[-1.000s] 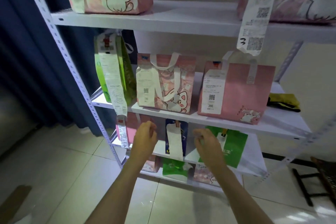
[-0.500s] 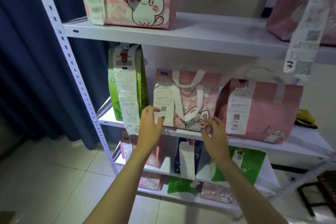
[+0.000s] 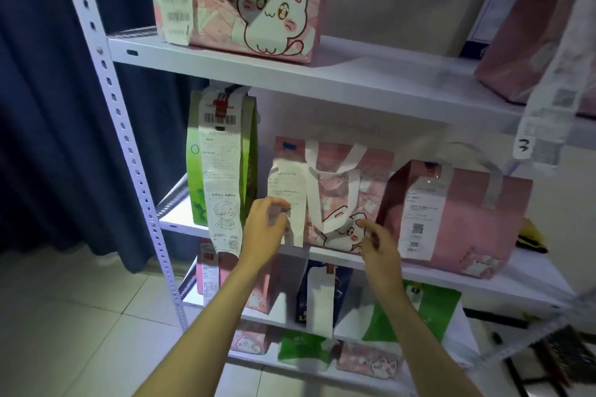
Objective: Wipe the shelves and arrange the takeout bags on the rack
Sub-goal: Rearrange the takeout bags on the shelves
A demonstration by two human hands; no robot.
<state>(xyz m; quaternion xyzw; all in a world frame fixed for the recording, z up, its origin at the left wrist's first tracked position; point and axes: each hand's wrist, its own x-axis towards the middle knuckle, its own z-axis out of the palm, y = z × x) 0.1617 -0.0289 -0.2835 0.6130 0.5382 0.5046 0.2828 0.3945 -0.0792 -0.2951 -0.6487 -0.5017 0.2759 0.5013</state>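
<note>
A pink cat bag [image 3: 351, 200] with white handles stands in the middle of the second shelf [image 3: 483, 280] of the white rack. My left hand [image 3: 263, 230] is curled on the bag's lower left edge, its fingers over the hanging receipt [image 3: 290, 190]. My right hand [image 3: 379, 243] is at the bag's lower right corner with loosely bent fingers that grip nothing. A tall green bag [image 3: 222, 158] with a long receipt stands to the left. A plain pink bag [image 3: 458, 216] stands to the right, close against the cat bag.
The top shelf [image 3: 371, 74] holds a large pink cat bag [image 3: 251, 0] and another pink bag [image 3: 532, 26] with a dangling receipt. Lower shelves hold dark blue, green and pink bags. A yellow cloth [image 3: 530, 237] lies far right. A dark curtain [image 3: 48, 106] hangs left.
My hands rose from the lower shelf level to the pink cat bag. The left fingers have curled onto its receipt edge. My view moved closer and upward.
</note>
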